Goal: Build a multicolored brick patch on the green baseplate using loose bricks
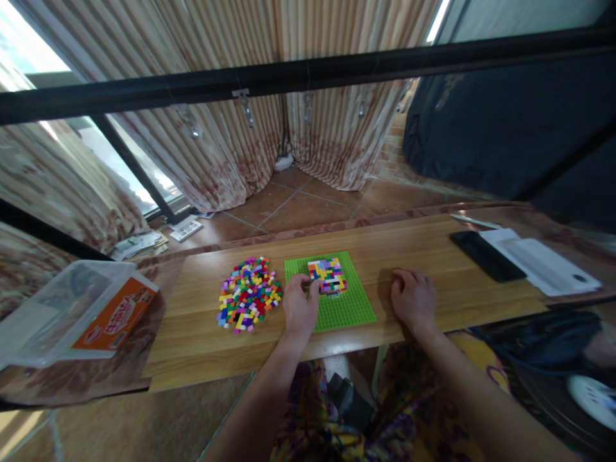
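A green studded baseplate (359, 301) lies on the wooden table, with a block of many-coloured toy bricks (327, 276) built up on it. My left hand (301, 305) is over the plate's left edge, beside the built bricks. Its thumb and fingers are bent together in a pinch; whatever is between them is too small to make out. To the left of this hand spreads a heap of loose toy bricks (248, 292) in many colours. My right hand (414, 298) rests on the table to the right of the plate, fingers loosely bent and holding nothing.
A clear plastic box (52, 308) with an orange label stands at the left. On the right lie a black phone-like slab (487, 256), white sheets or packaging (543, 263) and a thin white stick (475, 221). A dark metal bar (289, 77) crosses beyond the table.
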{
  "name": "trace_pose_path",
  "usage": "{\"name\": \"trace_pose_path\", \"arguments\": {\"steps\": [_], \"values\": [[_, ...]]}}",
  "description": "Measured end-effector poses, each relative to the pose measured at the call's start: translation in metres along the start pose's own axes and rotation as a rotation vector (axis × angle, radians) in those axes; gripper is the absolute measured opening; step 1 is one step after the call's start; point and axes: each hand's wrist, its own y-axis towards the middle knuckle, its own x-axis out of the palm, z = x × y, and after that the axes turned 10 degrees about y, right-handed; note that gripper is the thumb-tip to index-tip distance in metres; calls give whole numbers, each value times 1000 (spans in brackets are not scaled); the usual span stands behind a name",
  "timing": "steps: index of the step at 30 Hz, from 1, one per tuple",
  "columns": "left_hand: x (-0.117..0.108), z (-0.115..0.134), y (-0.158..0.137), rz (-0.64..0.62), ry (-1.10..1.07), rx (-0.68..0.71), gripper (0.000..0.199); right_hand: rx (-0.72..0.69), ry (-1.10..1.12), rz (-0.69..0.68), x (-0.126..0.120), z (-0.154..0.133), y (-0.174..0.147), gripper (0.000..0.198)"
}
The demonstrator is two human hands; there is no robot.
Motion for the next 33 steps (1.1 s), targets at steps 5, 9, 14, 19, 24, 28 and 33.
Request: {"name": "trace_pose_path", "arguments": {"steps": [5,9,14,19,24,28,33], "values": [[0,0,-2,-2,-52,-2,16,7,-9,-12,-1,-1,0,29],[1,0,-3,13,-77,9,14,8,2,2,0,-1,0,28],[4,-2,-3,20,-94,0,15,15,6,-3,1,0,-1,29],[2,-1,2,-25,-144,-76,17,11,16,-15,1,2,0,30],[-22,-5,-2,36,-225,-96,17,-7,1,-22,2,4,0,31],[-53,-23,-18,98,-241,-81,18,-11,1,-17,2,5,0,31],[-87,-60,-49,134,-154,-88,15,-16,-2,-27,2,7,-1,30]]}}
